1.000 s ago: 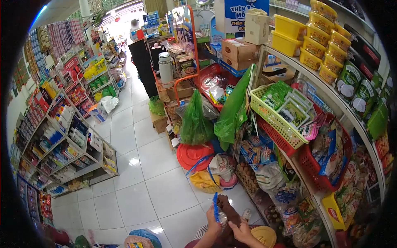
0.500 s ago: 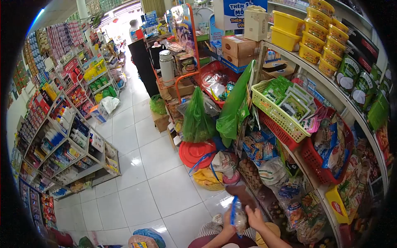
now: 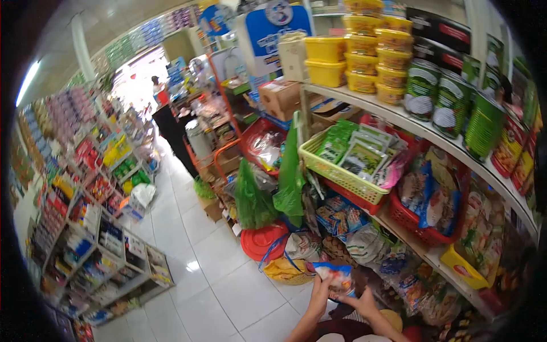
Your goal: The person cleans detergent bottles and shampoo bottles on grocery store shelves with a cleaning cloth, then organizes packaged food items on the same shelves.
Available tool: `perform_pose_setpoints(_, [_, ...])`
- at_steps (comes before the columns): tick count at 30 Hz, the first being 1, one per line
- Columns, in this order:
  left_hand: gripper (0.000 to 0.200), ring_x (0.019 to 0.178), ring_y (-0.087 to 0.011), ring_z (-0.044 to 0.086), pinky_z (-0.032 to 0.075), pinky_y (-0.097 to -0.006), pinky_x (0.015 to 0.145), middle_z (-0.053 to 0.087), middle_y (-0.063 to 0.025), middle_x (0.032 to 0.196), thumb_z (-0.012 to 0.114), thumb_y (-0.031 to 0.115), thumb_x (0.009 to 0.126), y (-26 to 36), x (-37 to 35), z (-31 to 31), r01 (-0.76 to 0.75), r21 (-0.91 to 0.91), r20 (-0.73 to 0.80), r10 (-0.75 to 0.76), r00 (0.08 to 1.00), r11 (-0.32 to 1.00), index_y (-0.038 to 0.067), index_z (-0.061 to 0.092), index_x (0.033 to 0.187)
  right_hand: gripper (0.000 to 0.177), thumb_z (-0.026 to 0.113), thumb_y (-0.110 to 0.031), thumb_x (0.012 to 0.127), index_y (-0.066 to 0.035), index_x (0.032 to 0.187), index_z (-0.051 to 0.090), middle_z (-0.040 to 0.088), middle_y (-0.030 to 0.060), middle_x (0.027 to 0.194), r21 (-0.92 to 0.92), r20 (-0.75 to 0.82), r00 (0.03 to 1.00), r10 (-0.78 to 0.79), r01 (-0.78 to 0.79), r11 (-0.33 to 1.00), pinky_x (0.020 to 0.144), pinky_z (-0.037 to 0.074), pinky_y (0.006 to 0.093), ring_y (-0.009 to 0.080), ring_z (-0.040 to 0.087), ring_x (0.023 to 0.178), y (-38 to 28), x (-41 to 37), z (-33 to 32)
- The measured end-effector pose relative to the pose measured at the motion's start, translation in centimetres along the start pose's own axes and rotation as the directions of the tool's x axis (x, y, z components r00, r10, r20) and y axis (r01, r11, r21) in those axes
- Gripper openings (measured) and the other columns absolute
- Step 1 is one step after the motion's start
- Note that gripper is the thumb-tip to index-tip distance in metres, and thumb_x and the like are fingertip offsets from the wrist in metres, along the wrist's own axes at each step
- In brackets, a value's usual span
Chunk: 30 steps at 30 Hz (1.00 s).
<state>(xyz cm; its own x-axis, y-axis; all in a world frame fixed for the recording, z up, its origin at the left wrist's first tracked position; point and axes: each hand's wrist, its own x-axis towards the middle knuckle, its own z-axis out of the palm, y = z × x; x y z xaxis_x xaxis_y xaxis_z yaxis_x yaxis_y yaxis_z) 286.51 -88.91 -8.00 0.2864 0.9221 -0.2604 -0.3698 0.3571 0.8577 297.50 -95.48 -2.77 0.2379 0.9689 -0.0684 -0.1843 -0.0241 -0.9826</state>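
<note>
Low in the head view, a plastic packet (image 3: 340,276) with blue and white printing and some red is held up in front of my body. My left hand (image 3: 322,289) is closed on its left side. My right hand (image 3: 361,302) grips its lower right edge, the thumb toward the packet. What is inside the packet I cannot make out. Just beyond it lie a yellow bag (image 3: 283,271) and a whitish sack (image 3: 302,246) on the floor.
Right of me runs a shelf (image 3: 399,108) with yellow tubs (image 3: 363,62) and green cans (image 3: 450,105). Beneath are a pale yellow basket (image 3: 342,171) and a red basket (image 3: 419,219). Green bags (image 3: 253,196) hang above a red lid (image 3: 263,240). Left stands a goods rack (image 3: 114,251).
My head view has turned toward the right-hand shelf. The packet has been raised and turned, so its printed blue and white side now shows. The dark brown thing beside it no longer shows clearly.
</note>
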Motion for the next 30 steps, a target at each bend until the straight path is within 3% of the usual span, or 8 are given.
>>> perform_pose_setpoints(4, [0.063,0.109,-0.0195,0.044,0.034,-0.0289,0.091,0.044,-0.0157,0.118,0.063,0.021,0.078,3.5,-0.4,1.8,-0.089,0.41,0.056,0.072,0.996,0.908,-0.005,0.029,0.125,0.045,0.067,-0.001,0.067,0.001,0.108,0.051,0.058,0.0089,0.101,0.311,-0.087,0.991,0.098,-0.066,0.948,0.082,0.043,0.0309,0.0161,0.055,0.092,-2.0,1.5,-3.3])
perform_pose_setpoints(6, [0.036,0.086,-0.0131,0.055,0.042,-0.0254,0.077,0.061,-0.0087,0.092,0.066,0.02,0.075,4.3,0.9,0.8,0.076,0.799,0.042,-0.182,0.982,0.596,-0.003,0.057,0.101,0.041,0.069,-0.003,0.067,0.0,0.105,0.054,0.059,0.0063,0.097,0.233,-0.125,0.992,-0.017,0.046,0.971,0.079,0.043,0.0289,0.0142,0.055,0.088,-2.4,2.1,-4.6])
perform_pose_setpoints(8, [0.028,0.075,-0.0107,0.056,0.044,-0.024,0.068,0.063,-0.0062,0.082,0.067,0.02,0.073,3.3,1.2,1.9,-0.104,0.502,0.195,0.005,0.981,0.859,-0.002,0.062,0.09,0.038,0.071,-0.009,0.068,0.001,0.101,0.056,0.06,0.0047,0.094,0.123,-0.147,0.985,-0.093,0.112,0.986,0.079,0.043,0.0278,0.0118,0.054,0.086,-0.6,2.2,-6.1])
perform_pose_setpoints(14, [0.027,0.067,-0.0099,0.056,0.045,-0.0248,0.065,0.064,-0.0062,0.074,0.071,0.018,0.068,6.3,2.9,10.0,-0.374,0.737,0.432,0.032,0.901,0.563,-0.002,0.064,0.084,0.039,0.07,-0.026,0.072,0.0,0.098,0.059,0.062,0.0052,0.089,0.092,-0.31,0.951,0.012,0.017,0.996,0.073,0.044,0.0277,0.0124,0.055,0.08,1.7,-0.8,-10.0])
perform_pose_setpoints(22, [0.033,0.079,-0.0118,0.055,0.044,-0.026,0.071,0.061,-0.0078,0.09,0.07,0.014,0.07,6.4,7.8,25.7,-0.718,0.245,0.64,0.447,0.625,0.652,-0.002,0.057,0.096,0.036,0.06,-0.03,0.08,0.0,0.1,0.057,0.059,0.0084,0.097,0.297,-0.536,0.817,0.212,-0.052,0.953,0.077,0.044,0.0305,0.0163,0.055,0.088,3.0,-5.3,-16.8])
perform_pose_setpoints(25, [0.069,0.096,-0.033,0.053,0.042,-0.0363,0.082,0.052,-0.0222,0.106,0.07,0.026,0.067,5.2,9.7,31.9,-0.766,0.575,0.613,0.469,0.636,0.287,-0.005,0.037,0.119,0.036,0.06,-0.028,0.08,0.002,0.099,0.056,0.059,0.01,0.096,0.509,-0.547,0.76,0.351,-0.031,0.86,0.077,0.045,0.0327,0.0192,0.056,0.09,4.2,-6.0,-18.5])
perform_pose_setpoints(26, [0.08,0.103,-0.0401,0.046,0.042,-0.0412,0.081,0.044,-0.0289,0.114,0.071,0.033,0.064,4.3,10.3,33.2,-0.863,0.48,0.674,0.563,0.479,0.159,-0.003,0.033,0.124,0.038,0.06,-0.029,0.08,0.003,0.1,0.055,0.059,0.0102,0.097,0.556,-0.535,0.754,0.381,-0.024,0.831,0.077,0.045,0.033,0.0193,0.056,0.09,4.6,-5.9,-18.9])
perform_pose_setpoints(30, [0.074,0.107,-0.043,0.039,0.038,-0.0444,0.084,0.034,-0.03,0.12,0.072,0.031,0.064,2.9,9.8,34.7,-0.668,0.643,0.718,0.598,0.356,-0.374,0.002,0.038,0.122,0.048,0.058,-0.035,0.08,0.004,0.108,0.049,0.055,0.0133,0.106,0.631,-0.535,0.696,0.48,-0.049,0.774,0.08,0.044,0.0334,0.0212,0.053,0.097,8.0,-5.3,-20.8])
